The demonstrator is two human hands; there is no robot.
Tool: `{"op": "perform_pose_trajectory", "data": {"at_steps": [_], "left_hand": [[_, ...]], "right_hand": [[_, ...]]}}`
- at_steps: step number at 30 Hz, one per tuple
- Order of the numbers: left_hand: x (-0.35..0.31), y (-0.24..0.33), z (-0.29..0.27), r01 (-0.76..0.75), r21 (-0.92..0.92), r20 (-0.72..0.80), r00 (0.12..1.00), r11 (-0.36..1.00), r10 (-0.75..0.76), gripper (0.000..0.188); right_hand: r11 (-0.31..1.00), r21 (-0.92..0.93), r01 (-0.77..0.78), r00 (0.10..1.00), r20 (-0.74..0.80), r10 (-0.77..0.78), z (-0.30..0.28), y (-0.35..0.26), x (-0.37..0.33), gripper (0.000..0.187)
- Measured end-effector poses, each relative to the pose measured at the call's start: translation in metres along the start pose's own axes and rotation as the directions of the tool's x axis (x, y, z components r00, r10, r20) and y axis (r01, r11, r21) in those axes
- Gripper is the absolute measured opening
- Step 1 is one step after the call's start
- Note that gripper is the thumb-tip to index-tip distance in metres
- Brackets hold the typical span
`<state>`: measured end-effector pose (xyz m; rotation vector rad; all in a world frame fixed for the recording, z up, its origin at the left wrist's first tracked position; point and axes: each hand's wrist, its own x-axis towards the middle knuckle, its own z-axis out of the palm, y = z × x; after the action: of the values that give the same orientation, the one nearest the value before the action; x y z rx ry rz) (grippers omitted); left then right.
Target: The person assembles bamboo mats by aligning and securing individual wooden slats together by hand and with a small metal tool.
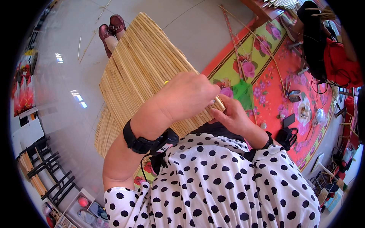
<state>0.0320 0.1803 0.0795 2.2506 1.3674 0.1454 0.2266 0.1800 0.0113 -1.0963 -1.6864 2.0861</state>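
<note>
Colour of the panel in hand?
The panel is pale golden yellow, straw-like; best seen in the head view.

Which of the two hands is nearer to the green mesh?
Right. In the picture, the right hand is just below the green mesh; the left hand is farther, to its left, over the stick panel.

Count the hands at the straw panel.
2: the left hand over the right edge of the panel, the right hand at its near right corner. Any beneath would be hidden.
</note>
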Motion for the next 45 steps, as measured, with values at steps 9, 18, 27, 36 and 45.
{"op": "perform_pose_trajectory", "data": {"at_steps": [9, 18, 27, 36, 45], "left_hand": [[0.002, 0.004, 0.005, -0.036, 0.107, -0.009, 0.999, 0.994, 0.037, 0.012], [-0.007, -0.008, 0.003, -0.072, -0.145, -0.093, 0.994, 0.987, 0.059, 0.015], [-0.008, -0.007, 0.006, -0.060, -0.096, -0.074, 0.996, 0.994, 0.053, 0.015], [-0.005, -0.001, 0.001, -0.043, -0.069, -0.045, 0.998, 0.997, 0.040, 0.014], [0.010, 0.007, -0.001, -0.059, 0.000, 0.021, 0.998, 0.998, 0.059, 0.012]], "right_hand": [[0.987, 0.160, 0.012, 1.000, 0.006, -0.013, 0.002, -0.001, -0.001, 0.029], [0.991, 0.132, -0.019, 0.999, 0.036, 0.014, 0.000, -0.004, 0.002, 0.030], [0.990, 0.141, -0.016, 1.000, 0.023, 0.013, 0.003, -0.007, 0.001, 0.029], [0.997, 0.071, -0.018, 1.000, 0.017, 0.017, 0.002, -0.006, 0.000, 0.025], [1.000, 0.018, -0.025, 1.000, 0.003, 0.025, 0.006, -0.016, -0.002, 0.029]]}}
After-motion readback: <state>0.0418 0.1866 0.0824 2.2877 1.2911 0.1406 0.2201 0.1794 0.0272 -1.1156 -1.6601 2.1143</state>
